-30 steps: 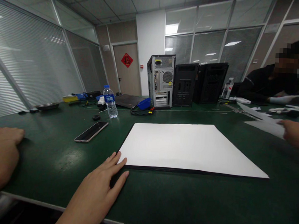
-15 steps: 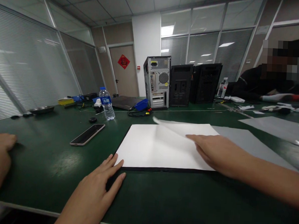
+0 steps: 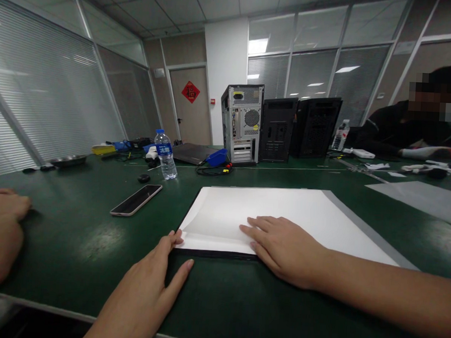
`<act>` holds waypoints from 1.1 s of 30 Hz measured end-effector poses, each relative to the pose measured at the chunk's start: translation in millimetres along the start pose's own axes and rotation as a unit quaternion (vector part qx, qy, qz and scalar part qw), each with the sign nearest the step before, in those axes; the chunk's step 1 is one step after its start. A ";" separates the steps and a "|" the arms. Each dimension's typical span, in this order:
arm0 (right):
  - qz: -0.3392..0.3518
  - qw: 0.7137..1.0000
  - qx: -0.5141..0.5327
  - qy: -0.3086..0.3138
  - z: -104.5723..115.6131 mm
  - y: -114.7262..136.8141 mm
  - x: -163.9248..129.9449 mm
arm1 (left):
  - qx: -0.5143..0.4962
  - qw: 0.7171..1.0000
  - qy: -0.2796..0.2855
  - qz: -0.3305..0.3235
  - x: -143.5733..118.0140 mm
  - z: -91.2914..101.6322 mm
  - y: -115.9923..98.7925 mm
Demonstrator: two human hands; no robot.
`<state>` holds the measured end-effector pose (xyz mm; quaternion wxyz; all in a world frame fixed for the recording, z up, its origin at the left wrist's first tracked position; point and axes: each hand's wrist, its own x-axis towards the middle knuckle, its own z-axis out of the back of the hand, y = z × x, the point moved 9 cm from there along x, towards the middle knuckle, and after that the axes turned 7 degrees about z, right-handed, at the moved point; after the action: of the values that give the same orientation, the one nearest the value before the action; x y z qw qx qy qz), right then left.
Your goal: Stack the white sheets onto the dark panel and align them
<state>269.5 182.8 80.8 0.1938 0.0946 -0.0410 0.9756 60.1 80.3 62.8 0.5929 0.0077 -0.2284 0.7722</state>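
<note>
A large white sheet of paper [image 3: 332, 220] lies nearly flat on the table, with a slight bend in its left part. A dark backing [image 3: 221, 255] shows along its front and left edges, and a grey strip [image 3: 381, 235] runs down its right side. My left hand [image 3: 151, 281] rests at the paper's front left corner, fingertips on the edge and thumb spread away on the table. My right hand [image 3: 287, 248] lies palm down across the front part of the sheet, its fingers stretched out and pointing left.
Another person's hand [image 3: 2, 238] rests on the table at far left. Beyond the paper are a phone [image 3: 136, 200], a water bottle [image 3: 166, 156], a black round cap [image 3: 144, 178] and computer cases [image 3: 246, 124]. A person in dark clothing [image 3: 394, 127] sits at far right.
The lifted part of the paper now lies down, and white reaches farther right over the grey. My right hand has moved left onto the sheet. My left hand stays near the corner.
</note>
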 end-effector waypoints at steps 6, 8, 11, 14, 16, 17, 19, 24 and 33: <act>0.018 0.999 0.038 0.016 -2.9 11.4 8.2 | -0.014 1.000 -0.024 0.014 -1.4 -0.8 6.6; 0.022 0.999 0.041 0.024 -3.8 13.7 10.0 | -0.005 0.999 -0.033 0.014 -1.8 -1.3 7.3; 0.029 0.998 0.052 0.030 -5.5 15.5 11.7 | 0.008 0.999 -0.047 0.013 -2.4 -0.1 7.3; 0.032 0.997 0.070 0.026 -5.3 17.0 11.0 | 0.019 0.998 -0.056 -0.004 -2.7 3.3 3.8; 0.031 0.996 0.083 0.025 -3.3 17.0 8.8 | 0.030 0.999 -0.036 -0.020 -2.1 2.0 0.1; 0.030 0.995 0.088 0.025 -1.5 15.6 7.2 | 0.034 0.999 -0.021 -0.025 -1.8 0.5 -1.2; 0.024 0.995 0.091 0.019 4.7 6.1 3.0 | 0.042 0.999 0.009 -0.021 -1.2 -2.6 -1.7; -0.083 0.994 0.009 -0.074 37.1 -92.2 -27.0 | 0.044 0.999 0.017 -0.015 -1.7 -4.7 -0.3; -0.459 0.859 -0.217 -0.063 45.1 -355.1 -263.9 | 0.029 0.995 -0.013 -0.097 -3.8 3.1 -18.8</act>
<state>653.5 407.0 87.4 0.6321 0.1195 -0.2160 0.7345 77.7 79.4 70.9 0.6612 0.0571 -0.2114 0.7176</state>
